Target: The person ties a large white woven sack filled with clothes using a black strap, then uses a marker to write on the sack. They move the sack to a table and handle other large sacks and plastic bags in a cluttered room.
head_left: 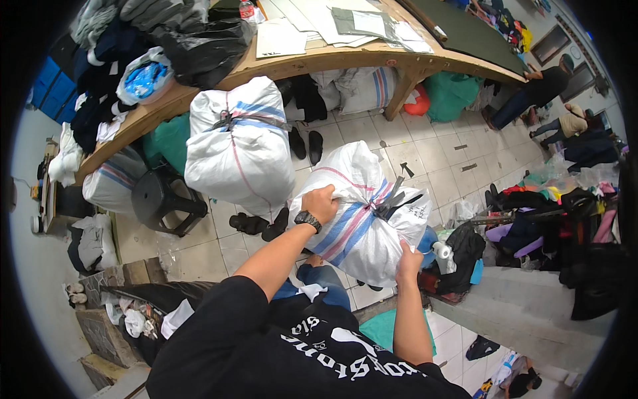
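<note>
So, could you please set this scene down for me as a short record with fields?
Left grip: closed on the sack's upper left side
Right grip: pinching its lower right edge
Held item: white woven sack with blue and pink stripes
Tie: black strip knotted around the sack
Left of it: second tied woven sack, then a black plastic stool
Beyond: wooden worktable bearing paper sheets
Floor contact of held sack: cannot tell

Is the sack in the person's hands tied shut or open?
Tied shut: a black strip cinches the white sack, gathering its fabric, with loose ends sticking out.
</note>
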A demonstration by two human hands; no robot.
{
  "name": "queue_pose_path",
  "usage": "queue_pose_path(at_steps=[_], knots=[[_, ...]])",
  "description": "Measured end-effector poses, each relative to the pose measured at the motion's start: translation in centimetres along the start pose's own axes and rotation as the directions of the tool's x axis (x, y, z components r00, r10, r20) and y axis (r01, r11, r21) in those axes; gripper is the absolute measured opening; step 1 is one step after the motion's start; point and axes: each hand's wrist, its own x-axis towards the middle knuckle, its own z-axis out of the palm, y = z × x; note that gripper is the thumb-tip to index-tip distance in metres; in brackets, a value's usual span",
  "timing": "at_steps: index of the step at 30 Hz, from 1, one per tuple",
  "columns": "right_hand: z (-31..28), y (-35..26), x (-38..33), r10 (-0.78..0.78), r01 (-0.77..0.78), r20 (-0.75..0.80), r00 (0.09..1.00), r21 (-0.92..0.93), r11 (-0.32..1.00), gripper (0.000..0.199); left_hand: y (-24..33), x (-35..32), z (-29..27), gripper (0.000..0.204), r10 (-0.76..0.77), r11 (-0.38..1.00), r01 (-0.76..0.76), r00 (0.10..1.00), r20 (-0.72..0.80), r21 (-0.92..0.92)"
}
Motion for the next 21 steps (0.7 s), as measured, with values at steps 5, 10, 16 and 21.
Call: queue_pose_path(at_steps=[5,10,16,21], knots=[[0.2,-1.3,4.1,-0.117,0.087,-0.122,0.986,-0.228,0.97,0.025,1.8,5.1,1.8,0.015,0.041,0.997,-0.038,0.998,0.051,-0.061],[1.2,-2.2,2.5,-0.22,0.136,-0.208,0.953,-0.354,0.925,0.032,0.8,5.5,2.8,0.015,0.075,0.994,-0.068,0.995,0.072,-0.089],[1.1,0.6,0.7,-0.185,0.056,-0.305,0.934,-0.389,0.92,0.038,-1.5,4.2,1.4,0.017,0.138,0.98,-0.102,0.967,0.215,-0.172],[1.8,-1.9,-1.9,-0.035,-0.073,-0.335,0.942,-0.306,0.949,0.036,-1.6,5.1,-0.1,0.015,0.051,0.88,0.133,0.928,0.37,-0.456]])
